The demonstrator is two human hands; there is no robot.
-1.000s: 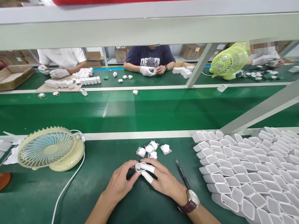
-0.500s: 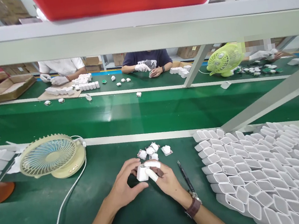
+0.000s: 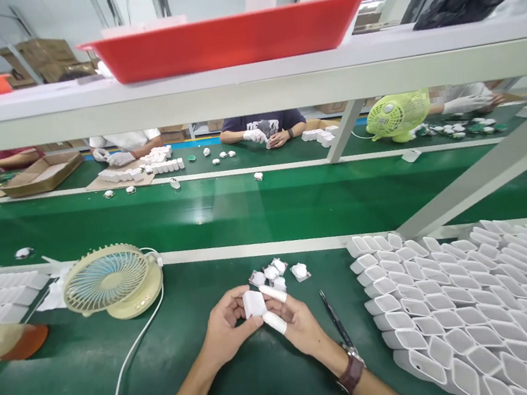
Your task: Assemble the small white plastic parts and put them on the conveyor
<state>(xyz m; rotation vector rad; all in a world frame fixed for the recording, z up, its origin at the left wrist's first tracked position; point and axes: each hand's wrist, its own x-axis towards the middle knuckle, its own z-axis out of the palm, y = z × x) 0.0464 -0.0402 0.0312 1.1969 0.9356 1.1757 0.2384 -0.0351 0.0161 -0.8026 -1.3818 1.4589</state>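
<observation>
Both my hands meet low in the middle of the head view over the green bench. My left hand and my right hand pinch a small white plastic housing between their fingers. White finger cots cover my right thumb and forefinger, and a brown-strapped watch sits on that wrist. Just beyond the hands lies a small cluster of white inner parts. A pair of dark tweezers lies on the mat right of my right hand.
Several empty white housings are packed in rows at the right. A cream desk fan with a white cable stands at the left. Beyond runs a green conveyor belt. People in white gloves work across it, by a green fan. A red tray sits overhead.
The white housing has been turned in my fingers, from its open end facing up to a flat face showing. The camera has tilted upward, bringing the shelf and red tray into fuller view.
</observation>
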